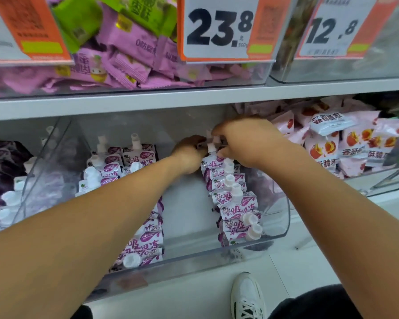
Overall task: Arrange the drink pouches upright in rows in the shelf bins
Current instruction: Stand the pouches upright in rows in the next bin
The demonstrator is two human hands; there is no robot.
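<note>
grey metal store shelving here, two levels, white tiled floor below with a white lace-up sneaker poking in. up top, a clear bin of pink and green snack packets behind big orange-and-white price cards. on the lower level sits the clear plastic shelf bin, and to its right a bin of pink-and-white packets with red fruit print.

inside the clear bin, white-and-purple spouted drink pouches stand in rows: a left row running from the front wall back along the left side, a right row running along the right side, bare bin floor between them. both arms reach in to the back end of the right row. the rearmost pouch stands upright there, white cap up. the left hand has fingers curled onto it from the left, the right hand pinches around its cap from the right, fingertips meeting at the spout. motion blur softens the finger detail.
</note>
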